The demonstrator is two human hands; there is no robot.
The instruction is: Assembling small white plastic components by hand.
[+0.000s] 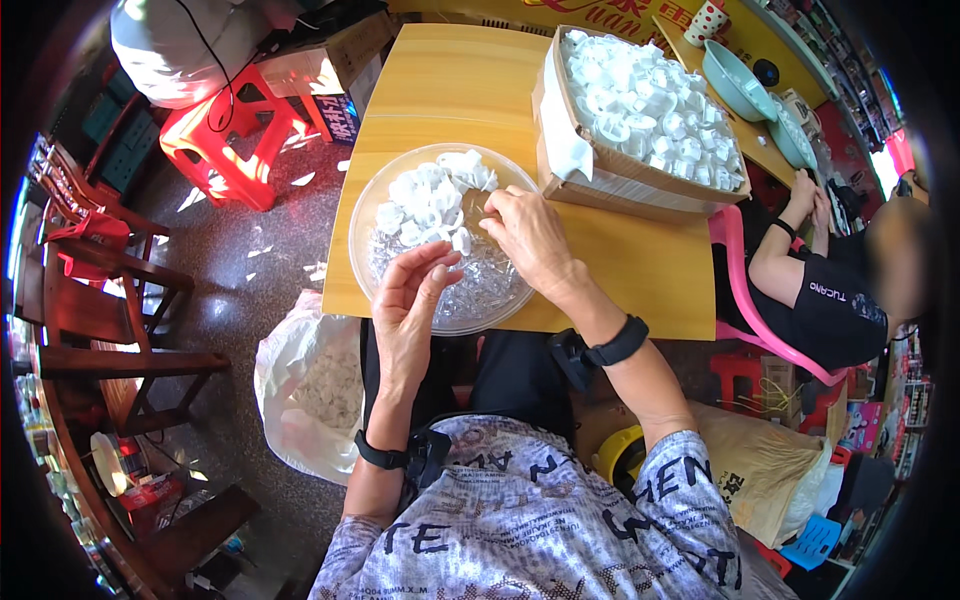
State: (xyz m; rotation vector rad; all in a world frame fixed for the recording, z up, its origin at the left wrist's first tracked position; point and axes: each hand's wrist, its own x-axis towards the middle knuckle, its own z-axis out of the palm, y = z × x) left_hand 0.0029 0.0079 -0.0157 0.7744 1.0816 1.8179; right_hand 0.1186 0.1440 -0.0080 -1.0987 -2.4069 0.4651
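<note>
A round clear plastic tub [358, 262] stands at the table's near edge. White plastic ring-shaped pieces [425, 195] are heaped in its far part, and small clear plastic pieces [475, 298] in its near part. Over the tub's near left side is my left hand [410, 300], thumb and fingers drawn together. A white piece [461, 241] shows right by its fingertips; whether they grip it I cannot tell. My right hand [535, 238] hovers over the tub's right side, fingers curled into a pinch. Whatever lies between those fingers is hidden.
A cardboard box [640, 190] full of white pieces stands on the wooden table [450, 75], right of the tub. On the floor at left are a white plastic bag [300, 420] and a red stool [235, 135]. Another person [820, 290] sits in a pink chair [745, 270] at right.
</note>
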